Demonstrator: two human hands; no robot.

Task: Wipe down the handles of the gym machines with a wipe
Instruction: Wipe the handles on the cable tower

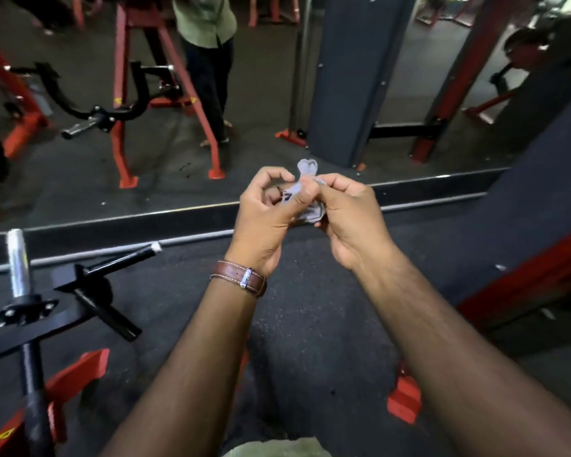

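Centrally, left hand (pixel 264 214) and right hand (pixel 346 216) pinch crumpled wipe (pixel 305 189); open floor (pixel 310 324) below.

The wipe (pixel 305 189) is a small, pale grey-lilac piece of thin material, crumpled and bunched. 1 twisted end sticks up, and a wrinkled fold hangs lower down to the right. It is held up above the dark floor. The machine handle (pixel 35 420), a black grip, rises at the lower left below a chrome post (pixel 18 262), well apart from the wipe.
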